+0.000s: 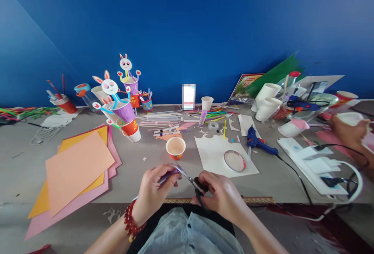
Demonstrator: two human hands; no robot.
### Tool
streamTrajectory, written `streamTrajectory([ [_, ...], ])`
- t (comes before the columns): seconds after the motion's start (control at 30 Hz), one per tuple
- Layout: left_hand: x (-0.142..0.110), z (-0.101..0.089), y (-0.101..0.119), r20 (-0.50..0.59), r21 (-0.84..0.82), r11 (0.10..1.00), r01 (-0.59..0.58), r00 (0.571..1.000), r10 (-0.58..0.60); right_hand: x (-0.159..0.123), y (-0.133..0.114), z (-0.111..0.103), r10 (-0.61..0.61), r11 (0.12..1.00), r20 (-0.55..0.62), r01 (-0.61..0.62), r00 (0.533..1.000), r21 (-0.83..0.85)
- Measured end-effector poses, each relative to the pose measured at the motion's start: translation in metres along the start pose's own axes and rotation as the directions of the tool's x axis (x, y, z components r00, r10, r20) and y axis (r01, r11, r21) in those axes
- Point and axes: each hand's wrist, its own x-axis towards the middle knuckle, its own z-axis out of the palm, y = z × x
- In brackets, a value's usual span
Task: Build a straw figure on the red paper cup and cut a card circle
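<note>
My right hand [217,191] is closed on the black handles of a pair of scissors [187,176]. The blades point up and left, toward the fingers of my other hand. In my left hand [157,187], which wears a red bead bracelet, a thin purple straw [168,176] is pinched near the scissor tips. Whether the blades touch the straw I cannot tell. Just beyond both hands stands a paper cup [175,149] with a red base. To its right, a white sheet [210,156] with cut edges lies under a roll of tape [234,161].
Coloured paper sheets [78,168] lie at left, below rabbit figures made from cups [124,110]. Straws and pens spread along the back. At right are a blue glue gun [258,143] with its cable, a power strip [309,168] and another person's hand [349,133].
</note>
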Motion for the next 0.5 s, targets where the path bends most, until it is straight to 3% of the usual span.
streamTrajectory([
  [0.33,-0.016,-0.013,-0.001,-0.055,0.071,0.997,0.021,0.998,-0.017,0.010,0.002,0.012,-0.069,0.997,0.050,0.070,0.996,-0.021],
  [0.5,-0.020,-0.014,-0.002,-0.070,0.017,0.998,0.060,0.996,-0.059,0.008,0.008,0.015,-0.132,0.991,-0.062,0.130,0.989,-0.040],
])
